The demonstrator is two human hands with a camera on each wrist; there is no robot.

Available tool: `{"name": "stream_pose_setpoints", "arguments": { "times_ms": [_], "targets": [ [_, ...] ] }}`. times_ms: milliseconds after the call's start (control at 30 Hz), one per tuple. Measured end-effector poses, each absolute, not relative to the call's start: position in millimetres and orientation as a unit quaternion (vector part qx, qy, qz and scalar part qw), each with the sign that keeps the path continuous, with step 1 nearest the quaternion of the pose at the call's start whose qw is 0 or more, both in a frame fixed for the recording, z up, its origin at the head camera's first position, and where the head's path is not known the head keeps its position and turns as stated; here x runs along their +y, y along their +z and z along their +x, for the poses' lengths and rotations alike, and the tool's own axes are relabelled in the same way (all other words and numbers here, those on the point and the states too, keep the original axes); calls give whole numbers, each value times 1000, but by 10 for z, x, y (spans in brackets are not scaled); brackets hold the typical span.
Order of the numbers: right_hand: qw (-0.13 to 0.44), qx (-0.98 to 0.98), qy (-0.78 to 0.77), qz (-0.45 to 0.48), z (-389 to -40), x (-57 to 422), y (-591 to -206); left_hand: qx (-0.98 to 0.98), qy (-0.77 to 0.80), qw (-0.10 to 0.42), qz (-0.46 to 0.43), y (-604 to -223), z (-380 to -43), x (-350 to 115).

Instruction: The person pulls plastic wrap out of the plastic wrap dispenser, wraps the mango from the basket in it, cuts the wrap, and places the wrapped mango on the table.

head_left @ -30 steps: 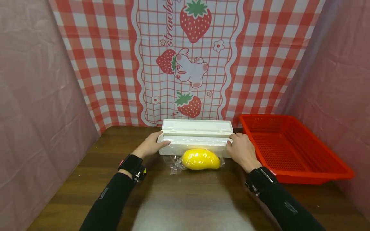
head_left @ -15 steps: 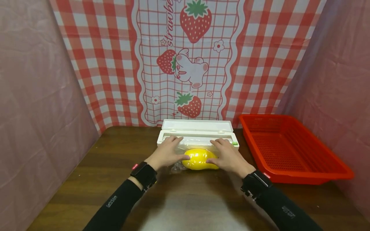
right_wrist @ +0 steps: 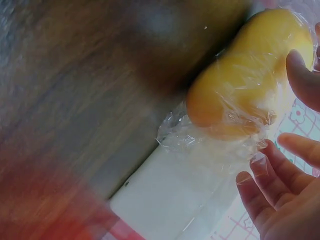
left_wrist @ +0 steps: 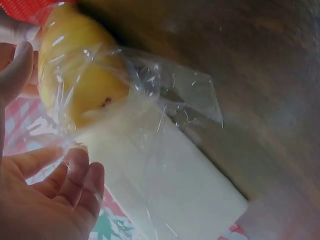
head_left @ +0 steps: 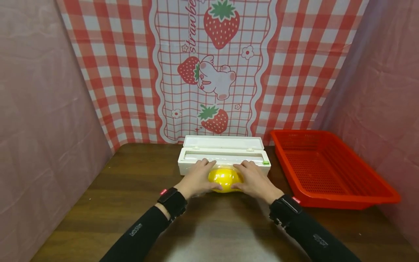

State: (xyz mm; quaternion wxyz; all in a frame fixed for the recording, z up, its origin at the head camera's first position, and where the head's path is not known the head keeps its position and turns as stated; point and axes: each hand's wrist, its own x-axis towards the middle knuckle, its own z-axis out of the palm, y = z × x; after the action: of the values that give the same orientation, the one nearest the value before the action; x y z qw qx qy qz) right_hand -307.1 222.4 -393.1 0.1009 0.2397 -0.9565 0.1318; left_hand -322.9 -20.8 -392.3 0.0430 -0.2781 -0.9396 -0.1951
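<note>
A yellow mango (head_left: 224, 179) under clear cling film (left_wrist: 150, 85) rests on the table, right before a long white cling film dispenser (head_left: 196, 167). The dispenser's lid (head_left: 224, 142) is tipped back. My left hand (head_left: 198, 178) is at the mango's left end, thumb on its near side and fingers toward the dispenser. Mirroring it, my right hand (head_left: 255, 180) is at the right end. Both wrist views show bent fingers lightly touching the film, with the thumbs apart from them. Loose film (right_wrist: 180, 130) bunches beyond the end of the mango.
A red plastic basket (head_left: 330, 202) stands on the right of the wooden table (head_left: 131, 174). A green slider (head_left: 266, 162) sits at the dispenser's right end. Behind hangs a red-and-white checked cloth (head_left: 124, 72) with strawberries; pink cloth (head_left: 42, 127) lines the sides.
Both hands have left the dispenser's ends and moved inward and nearer, to either end of the mango. The mango and dispenser have stayed in place.
</note>
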Motion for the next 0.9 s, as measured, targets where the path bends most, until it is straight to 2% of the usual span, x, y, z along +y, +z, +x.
{"name": "stream_pose_setpoints", "arguments": {
  "times_ms": [300, 567, 900],
  "targets": [
    [116, -958, 116, 237, -3074, 2213, -3957, -938, -158, 70, -301, -3994, -3196, -132],
    [141, -946, 111, 270, -3053, 2209, -3965, -926, -199, 41, -318, -3998, -3202, -111],
    [110, -925, 133, 337, -3035, 2187, -3980, -909, -207, 21, -362, -3980, -3198, -176]
  ]
}}
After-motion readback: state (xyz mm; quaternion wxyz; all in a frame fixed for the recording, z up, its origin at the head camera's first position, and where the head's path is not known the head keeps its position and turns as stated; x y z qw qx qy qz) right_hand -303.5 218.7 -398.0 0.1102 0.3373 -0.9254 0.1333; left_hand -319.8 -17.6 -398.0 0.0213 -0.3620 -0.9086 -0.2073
